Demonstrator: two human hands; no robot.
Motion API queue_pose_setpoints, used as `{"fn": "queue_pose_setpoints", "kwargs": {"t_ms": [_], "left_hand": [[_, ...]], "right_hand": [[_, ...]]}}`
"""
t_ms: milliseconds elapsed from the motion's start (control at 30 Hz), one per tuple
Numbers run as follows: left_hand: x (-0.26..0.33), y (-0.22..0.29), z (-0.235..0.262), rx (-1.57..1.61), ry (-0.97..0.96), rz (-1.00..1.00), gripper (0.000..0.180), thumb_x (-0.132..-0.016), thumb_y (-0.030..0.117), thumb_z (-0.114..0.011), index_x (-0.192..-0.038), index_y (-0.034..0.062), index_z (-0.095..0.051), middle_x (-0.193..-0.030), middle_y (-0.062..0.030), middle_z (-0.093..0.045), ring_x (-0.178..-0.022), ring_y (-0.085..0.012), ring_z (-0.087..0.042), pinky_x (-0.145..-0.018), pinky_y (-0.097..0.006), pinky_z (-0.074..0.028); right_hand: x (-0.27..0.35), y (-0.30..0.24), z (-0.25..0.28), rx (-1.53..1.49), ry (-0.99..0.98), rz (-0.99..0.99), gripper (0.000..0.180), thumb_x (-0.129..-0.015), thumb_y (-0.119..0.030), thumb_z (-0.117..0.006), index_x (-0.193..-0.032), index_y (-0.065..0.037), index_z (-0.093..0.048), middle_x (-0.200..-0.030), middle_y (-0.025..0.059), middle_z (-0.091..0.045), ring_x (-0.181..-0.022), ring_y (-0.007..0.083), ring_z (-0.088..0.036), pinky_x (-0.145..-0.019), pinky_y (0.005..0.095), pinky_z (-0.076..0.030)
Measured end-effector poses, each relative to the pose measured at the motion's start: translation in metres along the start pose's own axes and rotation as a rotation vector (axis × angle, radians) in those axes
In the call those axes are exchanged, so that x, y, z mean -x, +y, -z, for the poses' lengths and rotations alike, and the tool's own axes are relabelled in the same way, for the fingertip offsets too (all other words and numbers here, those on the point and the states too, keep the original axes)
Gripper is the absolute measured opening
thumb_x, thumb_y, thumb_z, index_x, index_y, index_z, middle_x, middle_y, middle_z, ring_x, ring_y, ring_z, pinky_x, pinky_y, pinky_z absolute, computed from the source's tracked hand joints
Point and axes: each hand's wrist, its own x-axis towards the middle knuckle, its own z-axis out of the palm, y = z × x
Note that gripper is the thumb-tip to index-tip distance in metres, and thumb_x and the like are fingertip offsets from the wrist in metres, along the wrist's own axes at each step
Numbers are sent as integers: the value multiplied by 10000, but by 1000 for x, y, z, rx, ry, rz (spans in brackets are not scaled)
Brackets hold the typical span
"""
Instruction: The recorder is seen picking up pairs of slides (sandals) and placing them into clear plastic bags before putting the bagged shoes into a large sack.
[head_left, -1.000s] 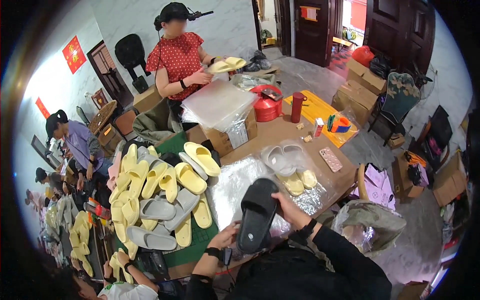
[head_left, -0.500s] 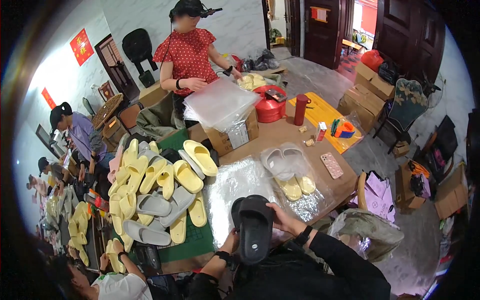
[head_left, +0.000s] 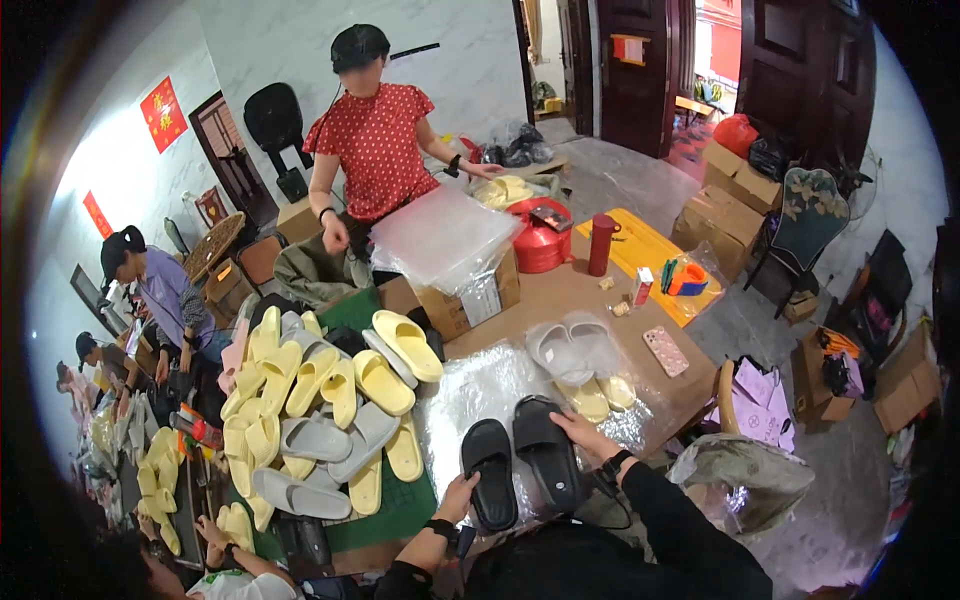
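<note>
A pair of black slide slippers lies apart side by side in front of me, above the table's near edge. My left hand is closed on the side of the left black slipper. The right black slipper is gripped at its outer side by my right hand. Both slippers have their toes pointing away from me. Just beyond them is a clear plastic sheet. Grey slippers and yellow slippers lie in clear film behind my right hand.
A heap of yellow and grey slippers covers the table's left. Behind stand a carton with plastic bags, a red twine roll and a red bottle. A phone lies right. A person in red stands across.
The two black slippers, held overlapping before, are now spread apart, one in each hand. The person across has drawn one hand back from the plastic bags.
</note>
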Motion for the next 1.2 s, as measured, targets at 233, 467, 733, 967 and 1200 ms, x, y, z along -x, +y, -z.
{"fn": "queue_pose_setpoints", "kwargs": {"t_ms": [233, 467, 733, 967, 1200], "left_hand": [[6, 14, 10, -1116, -179, -380, 438, -832, 381, -543, -1017, -11, -606, -1037, -206, -598, -991, -361, -548, -810, -396, -455], [18, -54, 52, -1676, -261, -787, 339, -799, 233, -510, -1122, 195, -606, -1249, -248, -443, -1066, -436, -474, -896, -463, -411], [20, -65, 64, -1824, -456, -914, 490, -825, 289, -485, -1311, 304, -420, -1332, -345, -270, -1207, -512, -313, -1005, -482, -310], [29, -43, 55, -1871, -541, -861, 584, -786, 254, -554, -1328, 367, -369, -1377, -283, -246, -1173, -521, -352, -976, -481, -354], [30, -37, 42, -1931, -484, -906, 464, -839, 269, -497, -1287, 374, -435, -1420, -189, -232, -1035, -503, -459, -832, -496, -450]], "right_hand": [[5, -16, -56, 746, 559, 477, 370, -759, -236, -617, -1046, -21, -524, -1010, 218, -527, -950, 395, -491, -809, 449, -409], [40, 28, -118, 988, 542, 704, 224, -703, -295, -641, -858, -135, -615, -860, 142, -499, -838, 356, -473, -760, 484, -365], [6, 18, -132, 680, 338, 440, 199, -693, -229, -633, -706, -69, -515, -768, 139, -512, -839, 361, -491, -728, 482, -369], [41, 39, -148, 951, 191, 456, 390, -717, -498, -613, -994, -232, -679, -1365, 252, -294, -1276, 423, -232, -1023, 553, -152], [4, 15, -143, 1147, 54, 106, 514, -755, -527, -523, -1046, -121, -641, -1359, 190, -354, -1309, 382, -204, -1016, 621, -98]]}}
